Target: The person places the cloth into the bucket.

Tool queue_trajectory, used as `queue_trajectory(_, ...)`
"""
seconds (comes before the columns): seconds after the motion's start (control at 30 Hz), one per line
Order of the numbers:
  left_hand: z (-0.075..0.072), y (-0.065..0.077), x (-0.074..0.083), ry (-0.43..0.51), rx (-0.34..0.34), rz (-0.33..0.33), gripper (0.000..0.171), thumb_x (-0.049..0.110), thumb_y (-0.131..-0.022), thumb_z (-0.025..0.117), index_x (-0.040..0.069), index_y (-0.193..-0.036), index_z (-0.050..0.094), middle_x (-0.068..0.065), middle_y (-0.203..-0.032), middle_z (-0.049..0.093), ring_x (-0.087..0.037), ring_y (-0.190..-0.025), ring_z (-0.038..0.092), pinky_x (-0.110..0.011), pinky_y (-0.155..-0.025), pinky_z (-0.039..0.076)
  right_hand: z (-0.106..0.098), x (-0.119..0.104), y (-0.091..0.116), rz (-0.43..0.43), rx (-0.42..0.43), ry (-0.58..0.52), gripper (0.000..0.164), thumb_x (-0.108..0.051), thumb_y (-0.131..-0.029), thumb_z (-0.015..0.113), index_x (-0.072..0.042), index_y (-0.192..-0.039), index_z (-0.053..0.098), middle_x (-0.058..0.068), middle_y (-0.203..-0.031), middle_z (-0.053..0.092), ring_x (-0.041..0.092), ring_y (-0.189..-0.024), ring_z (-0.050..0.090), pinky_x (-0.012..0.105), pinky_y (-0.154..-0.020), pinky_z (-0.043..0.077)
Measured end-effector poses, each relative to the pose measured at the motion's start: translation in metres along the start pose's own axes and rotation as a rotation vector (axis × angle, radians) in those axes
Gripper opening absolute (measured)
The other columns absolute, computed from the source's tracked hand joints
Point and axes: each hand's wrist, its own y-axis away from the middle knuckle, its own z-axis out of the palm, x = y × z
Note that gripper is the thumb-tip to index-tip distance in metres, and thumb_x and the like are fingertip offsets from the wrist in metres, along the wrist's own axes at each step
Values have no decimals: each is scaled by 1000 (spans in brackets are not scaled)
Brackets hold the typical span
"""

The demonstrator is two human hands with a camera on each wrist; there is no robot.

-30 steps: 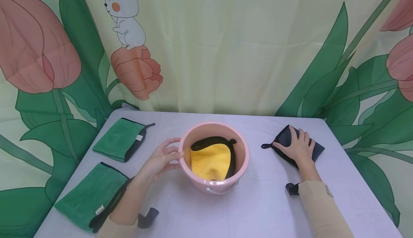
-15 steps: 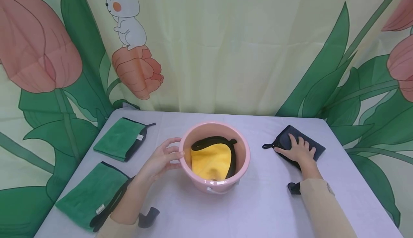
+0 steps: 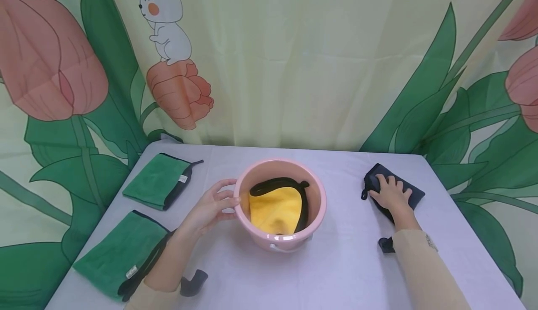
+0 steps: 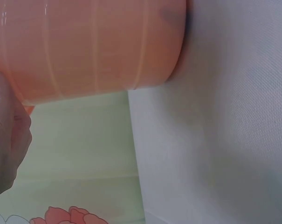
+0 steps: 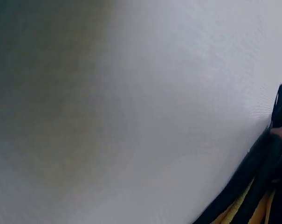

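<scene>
My left hand (image 3: 212,207) holds the left rim of a glossy pink bucket (image 3: 322,202), its fingers spread along the outside. A folded yellow cloth (image 3: 275,209) with a black border lies inside the bucket. In the left wrist view the ribbed bucket wall (image 4: 94,46) stands on the table beside that hand. My right hand (image 3: 395,200) grips a folded dark navy cloth (image 3: 414,194), thumb pulling in the corner with the hanging loop (image 3: 364,194). In the right wrist view the cloth's bunched black folds (image 5: 245,196) show yellow between them, and the thumb presses in.
Two folded green cloths with dark edges, a smaller one (image 3: 157,181) behind a larger one (image 3: 115,254), lie on the left of the white table (image 3: 336,272). A printed curtain (image 3: 294,67) hangs behind. A black camera mount (image 3: 194,283) sits at the left wrist.
The right fingers have drawn in on the navy cloth, and its loop corner has been pulled right and under toward the thumb. The left hand and bucket stay put.
</scene>
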Motion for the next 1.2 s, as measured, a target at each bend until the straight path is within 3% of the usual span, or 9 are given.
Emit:
queue_trajectory(0.3,0,-1,-1,10,-11,-5,56,11,-83,63,18,-132,37,-16,-119,54,-25,-91,59,-36,-80,51,1,-3,-3,-32,66,37,51,-16,-91,50,2,-132,26,38,-126,23,57,-116,19,73,-90,7)
queue_trajectory(0.6,0,-2,-1,7,-4,0,56,11,-83,63,18,-132,37,-16,-119,54,-23,-89,60,-36,-79,52,-1,-2,2,-89,305,97,40,-8,-86,57,-1,-120,37,34,-112,32,53,-108,28,72,-87,14)
queue_trajectory(0.93,0,-3,-3,6,1,3,56,11,-83,64,18,-132,38,-16,-118,55,-22,-88,60,-36,-79,52,-24,-17,8,-186,428,136,39,-5,-83,59,-4,-117,40,32,-110,32,50,-105,29,70,-83,16)
queue_trajectory(1.2,0,-4,-3,0,3,8,55,11,-83,64,18,-131,38,-16,-118,55,-25,-89,60,-36,-79,52,-48,-49,19,-305,519,168,41,-5,-80,64,-7,-116,45,26,-104,37,42,-95,33,62,-77,20)
